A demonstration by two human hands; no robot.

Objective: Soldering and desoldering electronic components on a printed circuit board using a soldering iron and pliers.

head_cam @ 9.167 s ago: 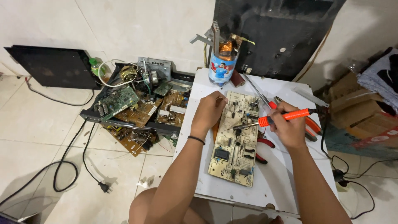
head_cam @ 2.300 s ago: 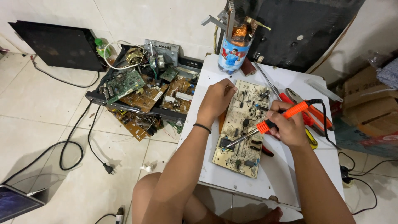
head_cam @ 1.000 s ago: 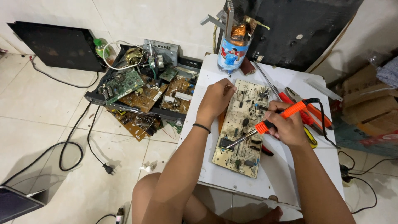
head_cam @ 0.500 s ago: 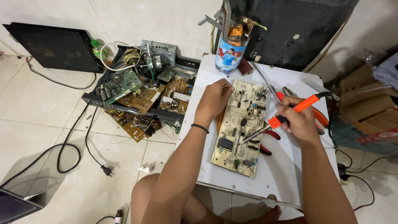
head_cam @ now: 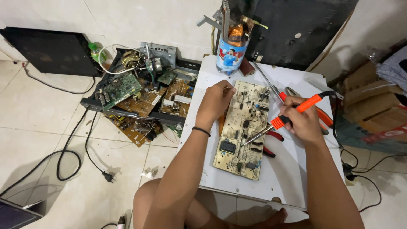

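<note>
Left hand [head_cam: 216, 101] fingers press flat on a thin, rigid beige circuit board [head_cam: 242, 123] mid-tabletop; right hand [head_cam: 299, 121] fingers clench an orange-handled soldering iron [head_cam: 292, 112]. Board looks light and fragile, best held by its edges.

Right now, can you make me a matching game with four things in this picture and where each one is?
Things:
1. soldering iron
2. circuit board
3. can
4. power plug

Places:
A. on the tiled floor, left of the table
B. standing at the far edge of the white table
C. in the right hand
D. flat on the table, its left edge under the left hand

Pairs: 1-C, 2-D, 3-B, 4-A
</note>
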